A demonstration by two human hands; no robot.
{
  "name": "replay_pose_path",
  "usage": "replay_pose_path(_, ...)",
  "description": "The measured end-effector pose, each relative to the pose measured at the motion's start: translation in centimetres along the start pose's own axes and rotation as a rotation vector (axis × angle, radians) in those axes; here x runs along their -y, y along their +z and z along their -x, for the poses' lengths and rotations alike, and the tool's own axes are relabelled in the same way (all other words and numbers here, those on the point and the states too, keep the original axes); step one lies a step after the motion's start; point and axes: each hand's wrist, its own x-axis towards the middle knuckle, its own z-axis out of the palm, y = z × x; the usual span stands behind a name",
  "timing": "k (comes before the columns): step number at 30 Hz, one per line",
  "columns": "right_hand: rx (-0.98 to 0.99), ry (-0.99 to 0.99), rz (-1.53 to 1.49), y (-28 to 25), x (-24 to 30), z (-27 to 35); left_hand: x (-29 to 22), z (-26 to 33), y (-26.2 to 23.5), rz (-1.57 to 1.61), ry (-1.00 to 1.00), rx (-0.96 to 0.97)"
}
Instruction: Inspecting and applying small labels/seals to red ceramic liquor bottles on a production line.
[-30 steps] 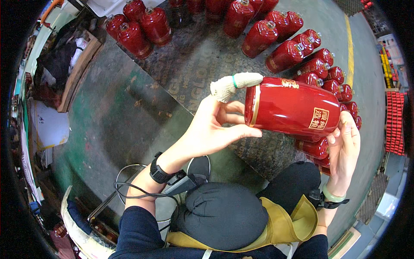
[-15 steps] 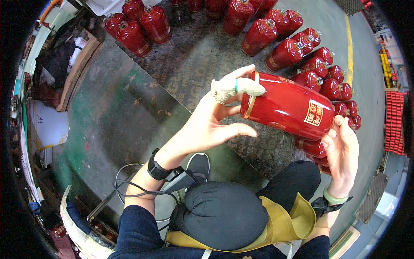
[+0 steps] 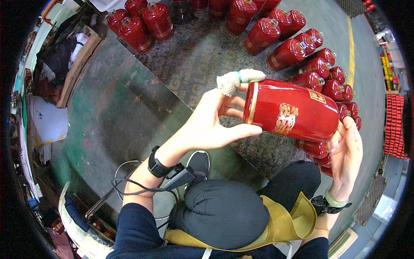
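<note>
A glossy red glass bottle [image 3: 297, 110] with gold designs lies sideways in the air between my hands. My left hand [image 3: 220, 118] is at its gold-banded base end, with a whitish knitted cover on one finger resting over the top edge and the thumb along the lower side. Around the opposite end, my right hand [image 3: 347, 144] pinches with thumb and fingers; the neck there is hidden. Beyond the bottle, several like red bottles [image 3: 286, 54] stand on a dark printed mat [image 3: 194, 64].
More red bottles [image 3: 136, 34] are grouped at the far left of the mat. A wooden plank [image 3: 79, 64] borders dark cloth on the left. Stacked red items [image 3: 393, 125] stand at the right. A cable [image 3: 142, 186] runs from my left wrist past my knees.
The bottle has been turned about its long axis, bringing a gold emblem into view and moving the square mark upward. My left thumb now lies against its side.
</note>
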Motion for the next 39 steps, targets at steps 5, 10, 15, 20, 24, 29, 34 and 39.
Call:
replay_pose_path(5,-0.025,0.046,-0.056,0.1,-0.1,0.0,0.4,0.0,0.1,-0.074,0.067,-0.002)
replay_pose_path(10,-0.02,0.099,-0.079,0.2,0.3,0.0,0.7,-0.1,0.4,-0.093,0.141,-0.081)
replay_pose_path(15,-0.032,0.169,-0.111,0.3,0.5,-0.1,0.3,0.1,-0.2,-0.067,0.012,-0.005)
replay_pose_path(20,0.023,0.1,-0.023,0.5,0.1,-0.1,0.3,0.1,0.1,0.01,-0.107,-0.035)
replay_pose_path(24,-0.028,0.085,0.043,0.7,0.1,-0.1,0.4,0.1,0.3,0.032,-0.143,-0.082)
replay_pose_path(29,-0.013,0.063,0.033,1.4,-0.1,-0.3,1.0,0.3,0.1,0.028,-0.158,-0.099)
replay_pose_path(34,-0.054,-0.076,0.291,2.4,0.9,-0.9,2.4,-0.7,-0.8,-0.163,-0.246,-0.17)
replay_pose_path(39,0.015,-0.264,1.045,2.9,-1.2,-3.2,3.4,-0.6,-2.6,-0.236,-0.23,-0.31)
